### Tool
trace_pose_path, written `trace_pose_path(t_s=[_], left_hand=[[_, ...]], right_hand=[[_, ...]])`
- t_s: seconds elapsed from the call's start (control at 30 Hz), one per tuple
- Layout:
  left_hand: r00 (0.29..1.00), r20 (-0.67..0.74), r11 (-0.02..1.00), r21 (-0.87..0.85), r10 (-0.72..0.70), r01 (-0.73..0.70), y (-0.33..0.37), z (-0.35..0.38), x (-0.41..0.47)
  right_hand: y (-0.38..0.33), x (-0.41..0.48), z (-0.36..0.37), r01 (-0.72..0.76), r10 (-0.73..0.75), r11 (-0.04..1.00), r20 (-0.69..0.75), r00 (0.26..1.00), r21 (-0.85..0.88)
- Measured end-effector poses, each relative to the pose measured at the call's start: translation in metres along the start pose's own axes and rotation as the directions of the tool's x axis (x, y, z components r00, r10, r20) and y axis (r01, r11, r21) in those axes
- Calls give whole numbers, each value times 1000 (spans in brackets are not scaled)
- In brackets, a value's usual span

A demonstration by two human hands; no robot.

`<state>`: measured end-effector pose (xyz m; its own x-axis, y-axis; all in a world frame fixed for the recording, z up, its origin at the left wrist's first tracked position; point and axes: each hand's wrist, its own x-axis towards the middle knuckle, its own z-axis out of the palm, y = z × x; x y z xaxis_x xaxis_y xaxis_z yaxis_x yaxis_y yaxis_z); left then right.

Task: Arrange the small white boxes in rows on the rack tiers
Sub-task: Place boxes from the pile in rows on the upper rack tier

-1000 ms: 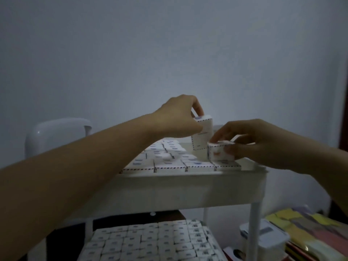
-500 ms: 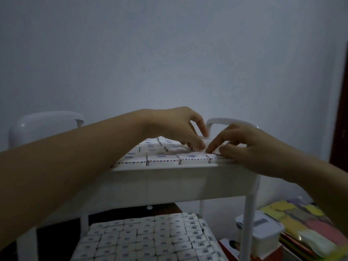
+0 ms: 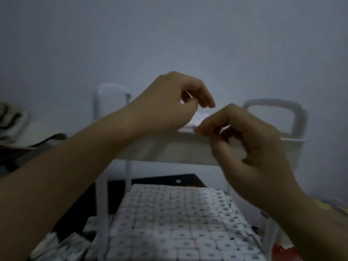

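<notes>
**1. Left hand** [image 3: 169, 104]: centre of frame, forearm coming in from lower left. Raised just above the top tier [image 3: 165, 149] of the rack [image 3: 101, 213]. Wrist bent, knuckles up, fingers curled downward, thumb close under them w/ a small pale gap between. Frame blurred, so can't tell if anything is pinched.

**2. Right hand** [image 3: 252, 147]: right of centre, forearm from lower right, in front of the tier's front wall. Fingers bent inward, fingertips [image 3: 202, 129] at the tier's upper edge. Touching or just beside the nearest box; can't tell which, nor whether it grips.

**3. Small white boxes** [image 3: 178, 219]: bulk lot at bottom centre on the lower level, packed flat in tight rows, printed faces up.

**4. Top-tier boxes** [image 3: 199, 117]: only a pale patch shows between the two hands; the rest is hidden by hands & tier wall.

**5. Rack fittings:** white posts. Right handle [image 3: 273, 103] is a looped bar, upper right of the tier. Left handle [image 3: 111, 91] sits behind the left wrist.

**6. Misc:**
- plain grey wall [image 3: 169, 34] behind
- dark panel [image 3: 160, 180] behind the lower boxes
- patterned cloth [image 3: 11, 117] at left edge
- yellowish items [image 3: 335, 206] at right edge, too blurred to ID
</notes>
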<state>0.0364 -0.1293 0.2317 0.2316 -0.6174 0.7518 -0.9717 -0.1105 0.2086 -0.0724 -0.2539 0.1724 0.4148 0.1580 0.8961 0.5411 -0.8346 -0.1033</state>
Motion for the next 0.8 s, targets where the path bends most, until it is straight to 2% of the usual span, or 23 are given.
trace_pose_path(t_s=[0.1, 0.2, 0.27, 0.33, 0.43, 0.57, 0.63, 0.7, 0.73, 0.8], left_hand=[[980, -186, 995, 55, -68, 79, -8, -27, -66], [944, -237, 968, 47, -229, 247, -32, -46, -137], [891, -260, 920, 24, -373, 392, -55, -56, -185], [800, -287, 836, -10, -527, 548, -81, -66, -236], [616, -326, 659, -28, -717, 752, -120, -81, -309], [364, -400, 418, -53, -841, 907, -157, -97, -391], [284, -419, 330, -39, -862, 943, -171, -101, -422], [241, -440, 264, 8, -865, 964, -185, -101, -445], [243, -461, 255, 35, -854, 966, -191, -100, -452], [303, -518, 275, 133, -800, 952, -202, -99, -457]], right_hand=[[-28, -9, 50, 4, -38, 978, 165, 986, 207], [-48, -18, 106, -80, -42, 941, 350, 936, 327], [-59, -23, 143, -145, -41, 915, 443, 895, 378], [-69, -26, 181, -210, -34, 890, 518, 855, 405], [-77, -31, 243, -287, 0, 877, 598, 801, 384], [-71, -41, 325, -377, 101, 886, 681, 725, 270], [-65, -45, 361, -380, 138, 901, 693, 707, 208], [-59, -45, 394, -347, 160, 928, 697, 699, 134], [-57, -44, 409, -320, 170, 943, 697, 697, 90], [-51, -38, 437, -257, 182, 966, 687, 703, 7]])
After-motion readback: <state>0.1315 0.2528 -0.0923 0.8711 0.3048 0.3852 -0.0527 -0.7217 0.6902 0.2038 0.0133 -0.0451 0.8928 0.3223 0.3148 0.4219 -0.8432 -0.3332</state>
